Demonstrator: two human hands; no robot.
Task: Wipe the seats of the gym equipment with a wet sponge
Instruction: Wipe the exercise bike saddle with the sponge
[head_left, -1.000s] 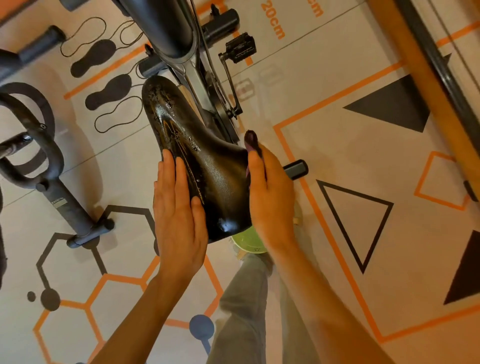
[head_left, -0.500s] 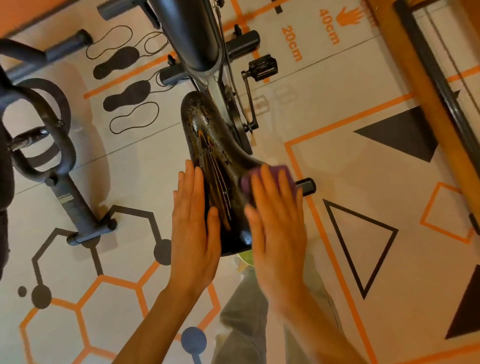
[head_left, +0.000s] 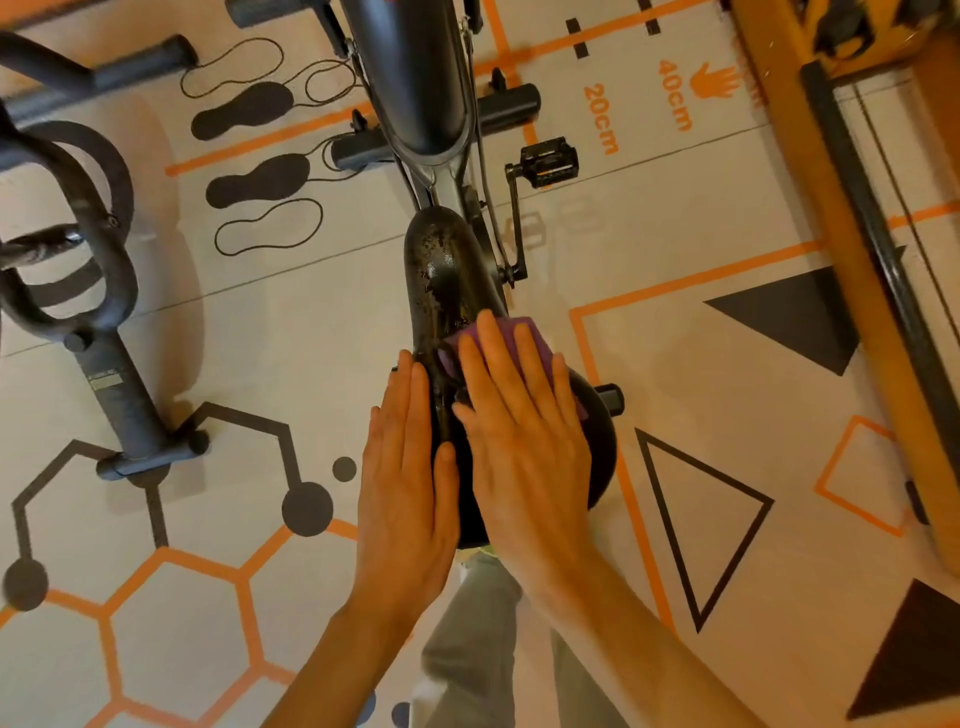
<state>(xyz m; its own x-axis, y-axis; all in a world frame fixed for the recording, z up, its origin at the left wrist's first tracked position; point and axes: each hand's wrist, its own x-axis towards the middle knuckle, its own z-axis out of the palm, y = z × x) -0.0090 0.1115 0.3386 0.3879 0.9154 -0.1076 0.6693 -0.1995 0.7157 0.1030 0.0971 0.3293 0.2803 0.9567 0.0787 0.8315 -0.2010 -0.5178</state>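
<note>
Sitting in the middle of the frame is the black, shiny bike seat (head_left: 447, 280), and its narrow front end is showing wet spots. The flat purple sponge (head_left: 511, 332) is lying on the right side of the seat, just above the middle. The right hand (head_left: 519, 441) is pressing it down with straight, spread fingers, not curling around it. The left hand (head_left: 405, 467) is resting flat on the left side of the seat, fingers straight and together, holding nothing.

To do this step well, I think the right hand should be keeping the sponge flat and sliding it along the whole seat, up to the narrow tip, while the left hand is keeping the seat from turning.

Counting things: one seat, one sponge, two hands. One black pedal (head_left: 548, 161) is showing in the upper middle. One more dark grey exercise machine (head_left: 93, 312) is standing at the left of the frame.
</note>
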